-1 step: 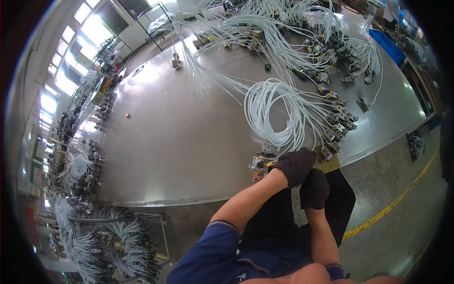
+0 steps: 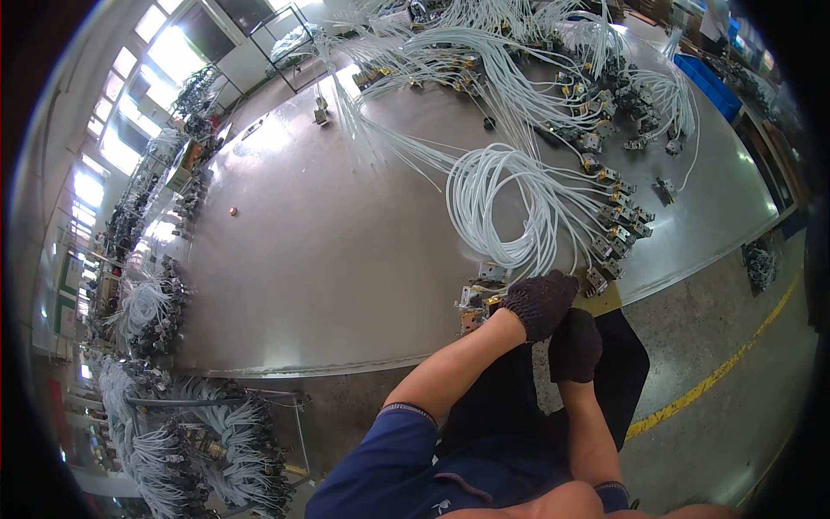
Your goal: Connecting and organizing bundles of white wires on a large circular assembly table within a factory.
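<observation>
1. Left hand (image 2: 541, 306), dark-gloved: lower right of centre, at the table edge beside the coil's lower end; fingers hidden from me, so I cannot tell their state.
2. Right hand (image 2: 576, 346), dark-gloved: just below and right of the left; its fingers I cannot make out either.
3. Coil of white tubes (image 2: 471, 208): right of centre, lying looped on the metal table (image 2: 328, 242).
4. Metal fittings (image 2: 621, 227): clustered at the tube ends, right of the coil; others sit just left of the left hand.
5. Blue bin (image 2: 707, 85): upper right.
6. Hanging tube bundles (image 2: 160, 467): lower left.
</observation>
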A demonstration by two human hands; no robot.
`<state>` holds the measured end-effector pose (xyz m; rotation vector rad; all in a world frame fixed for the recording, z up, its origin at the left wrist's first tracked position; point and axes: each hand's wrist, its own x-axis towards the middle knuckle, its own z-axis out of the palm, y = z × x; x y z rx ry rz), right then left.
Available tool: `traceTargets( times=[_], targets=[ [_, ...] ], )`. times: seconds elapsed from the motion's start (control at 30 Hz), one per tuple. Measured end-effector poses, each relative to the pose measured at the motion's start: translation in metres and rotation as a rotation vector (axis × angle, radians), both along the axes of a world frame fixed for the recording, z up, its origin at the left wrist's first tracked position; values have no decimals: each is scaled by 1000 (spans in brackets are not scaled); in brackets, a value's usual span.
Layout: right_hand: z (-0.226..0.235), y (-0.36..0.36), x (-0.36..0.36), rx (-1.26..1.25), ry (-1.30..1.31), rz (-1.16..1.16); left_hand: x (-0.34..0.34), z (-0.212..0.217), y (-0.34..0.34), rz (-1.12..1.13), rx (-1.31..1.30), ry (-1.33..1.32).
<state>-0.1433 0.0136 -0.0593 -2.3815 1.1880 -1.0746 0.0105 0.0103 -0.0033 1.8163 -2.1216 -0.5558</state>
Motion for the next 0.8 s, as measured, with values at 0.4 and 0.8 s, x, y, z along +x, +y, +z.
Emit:
traceTargets(
  times=[0.4, 0.8],
  targets=[
    [-1, -15, -14, 1070, -559, 52, 1, -11, -3, -22, -38, 30],
    [15, -11, -14, 588, -195, 54, 0, -3, -1, -7, -1, 8]
  ],
)
